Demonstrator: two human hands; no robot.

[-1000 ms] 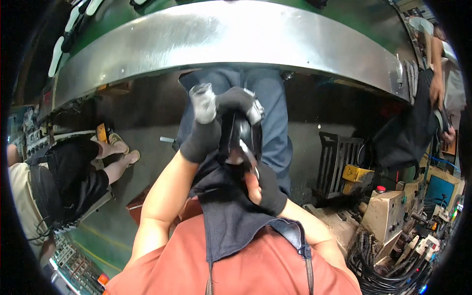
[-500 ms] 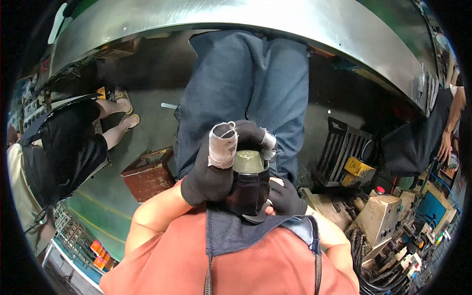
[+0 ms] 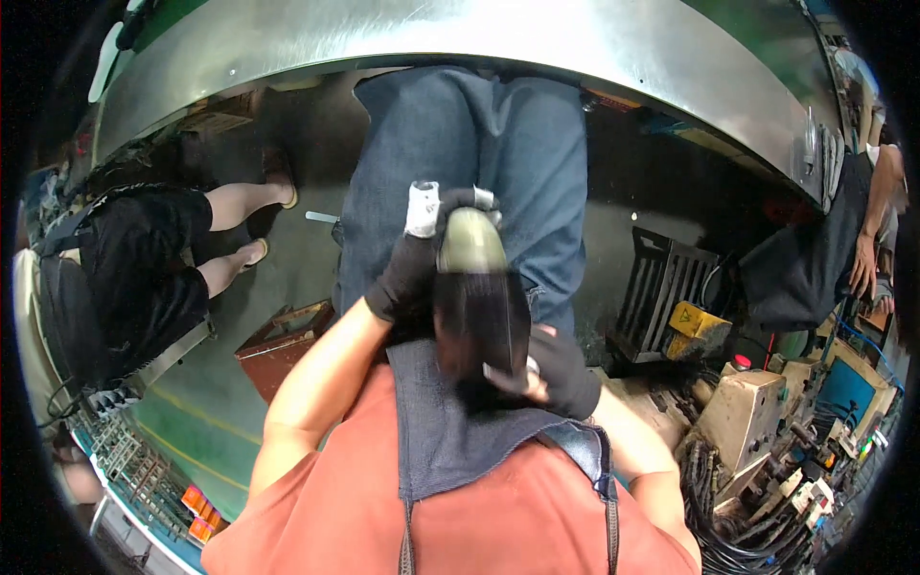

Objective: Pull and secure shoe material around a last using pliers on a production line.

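Over my lap I hold a black shoe upper (image 3: 471, 321) with a pale green shoe last (image 3: 472, 240) showing out of its far end. My left hand (image 3: 417, 264), in a dark glove with white tape on its fingers, wraps round the far end of the last. At the near end, my gloved right hand (image 3: 563, 376) grips the upper, its bare fingertips against the black material. A thin, shiny piece lies by those fingertips, too blurred to name. A dark blue apron (image 3: 460, 144) covers my legs, its top flap just below the upper.
A steel-edged bench (image 3: 422, 34) runs across the far side. Left of me is a brown box (image 3: 286, 345), and beyond it a seated person (image 3: 144, 249). To the right stand a dark slatted crate (image 3: 661, 287), a yellow pedal (image 3: 698, 331) and a machine with hoses (image 3: 752, 412).
Both hands and the upper have shifted; my left hand reached farther from my body. The upper, tipped up before, now stretches away lengthwise, showing more last. The person at left moved their legs.
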